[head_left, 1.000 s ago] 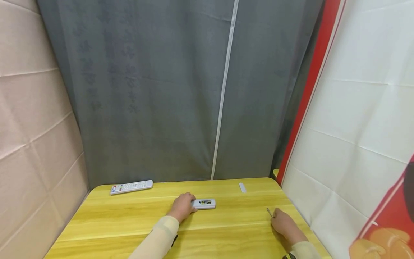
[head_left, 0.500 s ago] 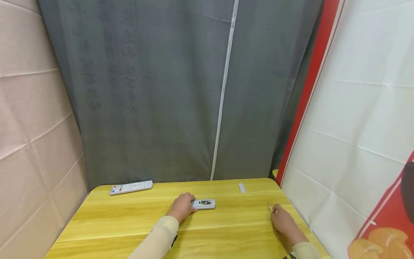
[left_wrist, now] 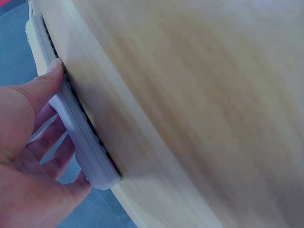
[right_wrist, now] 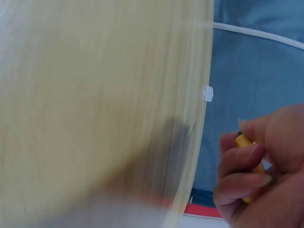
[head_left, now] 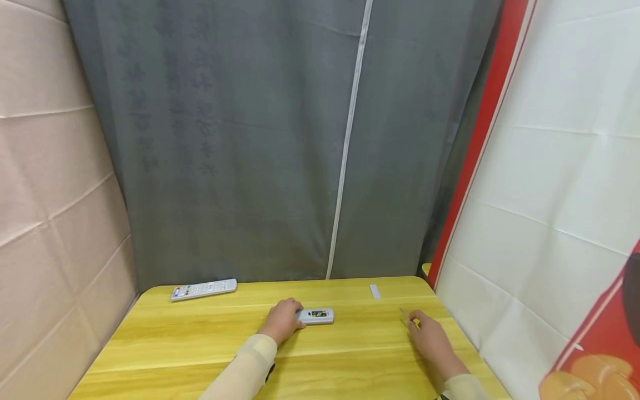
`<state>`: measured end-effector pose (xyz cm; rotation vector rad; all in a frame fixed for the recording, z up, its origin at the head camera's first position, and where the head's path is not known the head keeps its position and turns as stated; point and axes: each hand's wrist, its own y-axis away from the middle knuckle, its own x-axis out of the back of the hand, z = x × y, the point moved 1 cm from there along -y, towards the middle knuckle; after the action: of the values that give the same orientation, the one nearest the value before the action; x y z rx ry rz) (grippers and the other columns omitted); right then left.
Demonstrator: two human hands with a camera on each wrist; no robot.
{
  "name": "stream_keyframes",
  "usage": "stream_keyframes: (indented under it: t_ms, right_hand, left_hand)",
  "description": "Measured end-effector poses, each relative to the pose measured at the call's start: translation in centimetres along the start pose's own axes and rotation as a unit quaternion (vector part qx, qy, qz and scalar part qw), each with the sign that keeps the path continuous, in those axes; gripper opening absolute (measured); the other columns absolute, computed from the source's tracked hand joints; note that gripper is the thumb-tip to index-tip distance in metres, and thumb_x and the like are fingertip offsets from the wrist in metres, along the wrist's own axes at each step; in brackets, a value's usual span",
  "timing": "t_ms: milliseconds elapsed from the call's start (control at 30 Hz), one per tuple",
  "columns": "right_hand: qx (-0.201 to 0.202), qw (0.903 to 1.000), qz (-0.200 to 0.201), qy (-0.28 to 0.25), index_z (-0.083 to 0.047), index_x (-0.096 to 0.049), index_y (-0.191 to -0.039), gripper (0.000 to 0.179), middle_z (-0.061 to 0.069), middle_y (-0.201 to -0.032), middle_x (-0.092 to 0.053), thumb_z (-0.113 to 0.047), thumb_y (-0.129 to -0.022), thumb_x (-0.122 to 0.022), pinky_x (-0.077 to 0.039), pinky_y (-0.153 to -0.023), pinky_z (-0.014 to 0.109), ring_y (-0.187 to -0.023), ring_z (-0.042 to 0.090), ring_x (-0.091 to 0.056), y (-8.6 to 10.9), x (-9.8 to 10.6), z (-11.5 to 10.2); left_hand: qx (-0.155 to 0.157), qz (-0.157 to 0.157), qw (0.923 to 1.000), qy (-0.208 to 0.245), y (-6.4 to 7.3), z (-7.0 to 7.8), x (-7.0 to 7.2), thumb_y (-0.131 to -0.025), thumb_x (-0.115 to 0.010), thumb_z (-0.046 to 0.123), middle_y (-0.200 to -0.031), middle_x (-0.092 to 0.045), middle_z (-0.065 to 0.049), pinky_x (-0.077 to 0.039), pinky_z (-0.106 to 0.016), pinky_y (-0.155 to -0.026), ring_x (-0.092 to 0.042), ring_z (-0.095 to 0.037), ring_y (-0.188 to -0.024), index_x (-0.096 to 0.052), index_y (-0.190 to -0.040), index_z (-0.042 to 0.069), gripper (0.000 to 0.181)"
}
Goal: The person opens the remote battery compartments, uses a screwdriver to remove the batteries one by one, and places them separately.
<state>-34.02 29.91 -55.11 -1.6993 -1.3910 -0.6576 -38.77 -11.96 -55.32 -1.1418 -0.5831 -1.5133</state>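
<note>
Right hand [head_left: 427, 339], near right edge of tabletop [head_left: 350, 361]: grips yellow tool [right_wrist: 243, 141] (type unclear). Left hand [head_left: 282, 321], mid-tabletop: grips remote [left_wrist: 71, 114], face-down, presumably steadying it. White strip [head_left: 375, 291]: by far edge, perhaps set aside. Second remote [head_left: 204, 289]: far-left corner.

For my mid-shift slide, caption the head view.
Left hand grips a pale device, right hand holds a slim tool; a keypad remote lies far left on the yellow table.

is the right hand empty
No, the right wrist view shows the right hand with its fingers curled around a yellow-handled tool.
</note>
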Motion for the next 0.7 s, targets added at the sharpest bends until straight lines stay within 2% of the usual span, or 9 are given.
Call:
stream_keyframes:
  t_ms: [67, 200, 267, 367, 533, 700]
  right_hand:
    - [0.014, 0.9999, 0.006, -0.003, -0.008, -0.075, -0.116, 0.013, 0.006, -0.090, -0.073, -0.015, -0.106, -0.070, -0.051, -0.068, 0.044, -0.074, 0.022, -0.058, -0.1, -0.1, -0.4]
    - [0.040, 0.9991, 0.008, -0.010, -0.008, -0.081, -0.120, 0.018, 0.007, -0.101, -0.079, -0.015, -0.105, -0.073, -0.058, -0.081, 0.050, -0.087, 0.023, -0.069, -0.4, -0.7, -1.0]
    - [0.044, 0.9990, 0.001, -0.011, -0.008, -0.082, -0.122, 0.020, 0.009, -0.109, -0.081, -0.016, -0.105, -0.074, -0.060, -0.088, 0.053, -0.096, 0.024, -0.072, -0.6, -1.1, -1.4]
    - [0.048, 0.9983, -0.025, -0.019, -0.008, -0.083, -0.124, 0.022, 0.011, -0.117, -0.081, -0.014, -0.105, -0.074, -0.060, -0.088, 0.051, -0.100, 0.023, -0.072, -0.7, -1.4, -2.5]
    - [0.064, 0.9961, -0.057, -0.020, -0.009, -0.083, -0.126, 0.025, 0.010, -0.121, -0.080, -0.011, -0.102, -0.075, -0.054, -0.077, 0.041, -0.086, 0.016, -0.062, -1.0, -2.1, -4.6]
    - [0.109, 0.9920, -0.064, -0.008, -0.010, -0.084, -0.124, 0.024, 0.006, -0.117, -0.081, -0.009, -0.101, -0.078, -0.045, -0.063, 0.031, -0.069, 0.009, -0.051, -1.3, -3.0, -7.1]
  left_hand:
    - [0.000, 0.002, 1.0000, 0.002, -0.1, -0.1, -0.1, -0.088, -0.096, 0.022, -0.109, -0.071, -0.008, -0.057, -0.053, -0.092, -0.065, -0.030, -0.099, -0.080, -0.121, 0.004, 0.041]
    - [0.001, 0.004, 1.0000, 0.004, -0.2, -0.1, -0.1, -0.088, -0.096, 0.022, -0.108, -0.070, -0.008, -0.057, -0.053, -0.092, -0.064, -0.029, -0.098, -0.080, -0.120, 0.004, 0.040]
    - [0.001, 0.004, 1.0000, 0.003, -0.2, -0.2, -0.2, -0.088, -0.096, 0.022, -0.109, -0.070, -0.008, -0.057, -0.053, -0.092, -0.064, -0.029, -0.098, -0.081, -0.120, 0.004, 0.040]
    - [0.000, 0.005, 1.0000, 0.001, -0.3, -0.2, -0.3, -0.087, -0.097, 0.022, -0.109, -0.070, -0.008, -0.057, -0.053, -0.091, -0.064, -0.029, -0.098, -0.080, -0.121, 0.004, 0.041]
    - [0.003, 0.004, 1.0000, -0.002, -0.3, -0.2, -0.2, -0.087, -0.097, 0.023, -0.107, -0.070, -0.006, -0.057, -0.052, -0.091, -0.064, -0.027, -0.097, -0.081, -0.121, 0.005, 0.041]
    - [0.005, 0.004, 1.0000, -0.001, -0.3, -0.3, -0.2, -0.088, -0.097, 0.022, -0.107, -0.070, -0.006, -0.057, -0.052, -0.091, -0.064, -0.028, -0.097, -0.080, -0.121, 0.005, 0.041]
